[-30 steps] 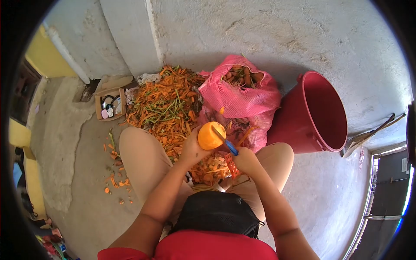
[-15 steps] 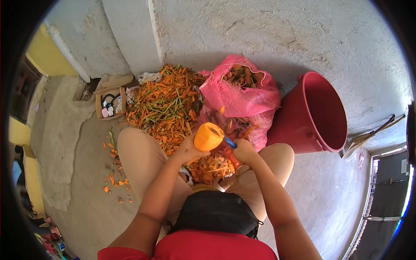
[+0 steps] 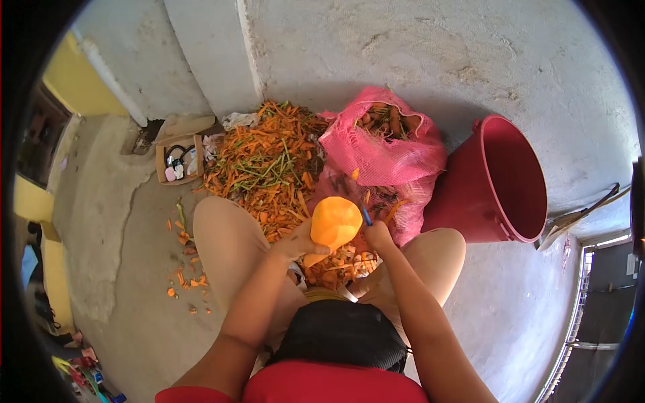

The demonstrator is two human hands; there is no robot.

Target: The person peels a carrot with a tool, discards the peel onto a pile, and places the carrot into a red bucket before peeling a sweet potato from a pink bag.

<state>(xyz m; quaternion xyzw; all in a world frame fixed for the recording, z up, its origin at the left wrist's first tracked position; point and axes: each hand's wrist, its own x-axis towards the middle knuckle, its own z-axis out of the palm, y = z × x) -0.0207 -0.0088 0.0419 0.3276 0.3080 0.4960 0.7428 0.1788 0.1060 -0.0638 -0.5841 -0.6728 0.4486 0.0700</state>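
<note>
My left hand (image 3: 299, 242) is wrapped round a thick, smooth, peeled carrot (image 3: 336, 221), held up between my knees with its broad end away from me. Just right of it, my right hand (image 3: 378, 235) grips a blue-handled cutting tool (image 3: 367, 216) pointing up and away. Its narrow end is too small to tell a knife from a peeler, and it stands apart from the carrot. Below both hands, orange pieces and peelings (image 3: 336, 267) lie between my legs. Beyond the left hand rises a large heap of carrot peelings (image 3: 259, 171) mixed with green stalks.
A pink mesh sack (image 3: 383, 154) with carrots in its mouth leans by the wall. To its right stands a tilted dark-red bucket (image 3: 463, 181). A small cardboard box (image 3: 180, 161) sits left of the heap. Loose scraps (image 3: 191, 279) dot the floor left of my knee.
The carrot has turned, showing more of its smooth side. My right hand has drawn the tool off the carrot and tipped it upward. The whole view has shifted slightly.
</note>
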